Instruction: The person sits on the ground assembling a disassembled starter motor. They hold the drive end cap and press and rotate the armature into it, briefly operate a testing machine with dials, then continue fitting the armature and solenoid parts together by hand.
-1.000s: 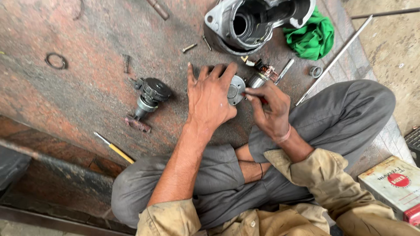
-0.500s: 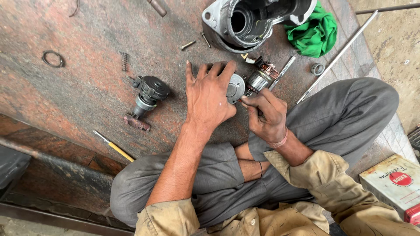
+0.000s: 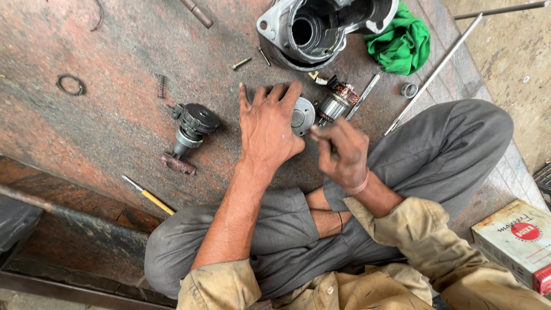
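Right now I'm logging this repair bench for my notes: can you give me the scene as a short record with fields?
Left hand: flat over a round grey metal cap
Right hand: fingers pinched beside the cap; what they hold is too small to tell
Beside the cap: copper-wound armature
Above: large metal housing, green cloth
Left: small geared part, yellow-handled screwdriver
Surface: reddish stone slab

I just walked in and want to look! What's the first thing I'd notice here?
Two bare hands working in the middle: the left hand lies flat over a round grey metal cap, and the right hand pinches something too small to tell beside it. Just beyond them lies a motor rotor with copper windings. At the top sits a big hollow metal housing, with a bright green cloth to its right.
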The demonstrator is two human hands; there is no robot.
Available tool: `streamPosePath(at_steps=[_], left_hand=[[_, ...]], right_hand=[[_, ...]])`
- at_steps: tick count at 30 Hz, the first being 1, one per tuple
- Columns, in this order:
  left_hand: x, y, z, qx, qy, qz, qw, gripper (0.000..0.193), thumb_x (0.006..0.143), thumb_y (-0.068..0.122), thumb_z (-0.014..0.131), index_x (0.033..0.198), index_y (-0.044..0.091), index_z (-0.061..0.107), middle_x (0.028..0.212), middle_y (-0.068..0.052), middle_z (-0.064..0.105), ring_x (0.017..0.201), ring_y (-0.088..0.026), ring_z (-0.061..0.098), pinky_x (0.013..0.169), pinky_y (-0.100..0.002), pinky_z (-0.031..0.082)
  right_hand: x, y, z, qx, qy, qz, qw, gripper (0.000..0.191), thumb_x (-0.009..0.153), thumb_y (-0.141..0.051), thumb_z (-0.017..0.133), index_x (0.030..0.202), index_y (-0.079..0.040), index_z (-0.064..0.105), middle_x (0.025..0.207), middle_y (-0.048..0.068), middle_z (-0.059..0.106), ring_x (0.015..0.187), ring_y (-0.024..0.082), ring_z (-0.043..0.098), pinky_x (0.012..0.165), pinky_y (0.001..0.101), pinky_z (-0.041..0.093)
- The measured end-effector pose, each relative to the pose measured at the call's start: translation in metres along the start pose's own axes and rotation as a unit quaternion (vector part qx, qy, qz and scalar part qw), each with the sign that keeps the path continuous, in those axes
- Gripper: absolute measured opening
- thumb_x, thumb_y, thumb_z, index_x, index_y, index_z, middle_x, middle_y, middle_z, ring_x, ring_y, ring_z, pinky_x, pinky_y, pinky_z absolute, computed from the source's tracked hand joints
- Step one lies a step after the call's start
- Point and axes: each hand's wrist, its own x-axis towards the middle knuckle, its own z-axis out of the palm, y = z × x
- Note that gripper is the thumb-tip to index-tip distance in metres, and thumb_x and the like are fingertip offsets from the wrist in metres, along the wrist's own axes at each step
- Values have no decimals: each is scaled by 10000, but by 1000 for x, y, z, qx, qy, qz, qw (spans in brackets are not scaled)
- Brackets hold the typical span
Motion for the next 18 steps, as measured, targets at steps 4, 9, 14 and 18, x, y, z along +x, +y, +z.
streamPosePath(at_steps=[4, 9, 14, 18], left_hand=[[0, 0, 0, 2, 6, 4, 1000, 714, 514, 103, 748, 1207, 131, 579, 1106, -83, 687, 1104, -367, 625, 1133, -747, 258], [1, 0, 0, -11, 10, 4, 1000, 682, 528, 104, 750, 1188, 125, 579, 1108, -68, 695, 1108, -359, 627, 1132, -753, 254], [-2, 1, -1, -13, 14, 5, 1000, 690, 547, 93, 736, 1218, 132, 579, 1121, -79, 691, 1117, -372, 619, 1146, -735, 272], [0, -1, 0, -7, 7, 8, 1000, 720, 524, 97, 741, 1223, 123, 574, 1119, -92, 686, 1121, -376, 615, 1130, -740, 268]], right_hand=[[-1, 4, 1, 16, 6, 16, 1000, 165, 899, 99, 722, 1021, -1, 673, 819, 104, 606, 677, 219, 678, 567, 336, 491], [-2, 6, 3, 23, -7, 7, 1000, 194, 817, 89, 716, 982, -10, 694, 772, 112, 567, 648, 220, 650, 576, 355, 490], [0, 9, 4, 16, 15, 23, 999, 162, 882, 114, 720, 1010, 23, 677, 811, 120, 592, 670, 240, 631, 586, 362, 468], [5, 10, 0, 24, 7, 1, 1000, 183, 851, 106, 710, 998, 2, 679, 829, 121, 601, 693, 253, 655, 608, 358, 496]])
